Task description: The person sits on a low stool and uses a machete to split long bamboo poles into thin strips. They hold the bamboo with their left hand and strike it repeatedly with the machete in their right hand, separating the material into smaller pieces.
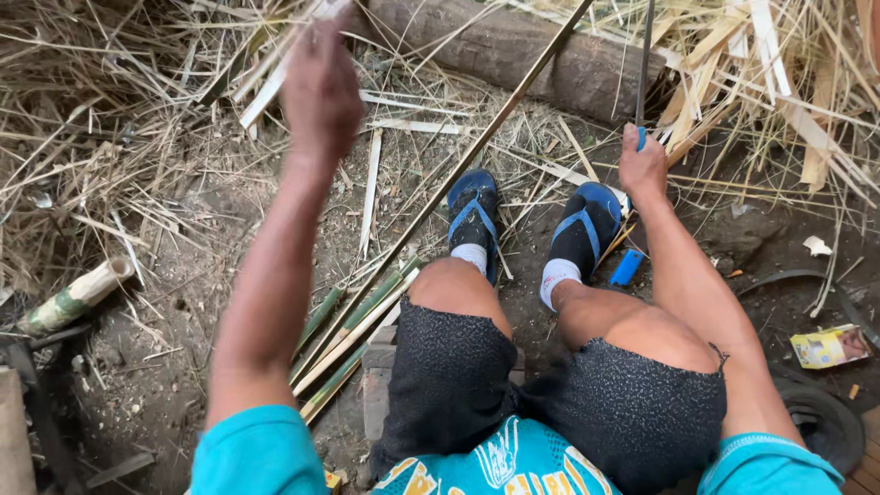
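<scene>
My left hand (321, 87) is raised at the upper left, back toward the camera, fingers closed around a pale split bamboo strip (275, 82) that slants up past it. My right hand (642, 168) rests low by my right foot and grips the blue handle of a long dark blade (645, 55) that points straight up. A long thin bamboo stick (458, 174) runs diagonally between the two hands, from the top of the view down to a bundle of green and pale bamboo strips (353, 325) beside my left knee.
A thick log (513, 46) lies across the top, amid dry bamboo shavings. My feet wear blue slippers (475, 215) on dirt ground. A short bamboo section (78, 293) lies left; a small blue object (628, 268), a yellow packet (830, 346) and a dark rubber ring (825, 417) lie right.
</scene>
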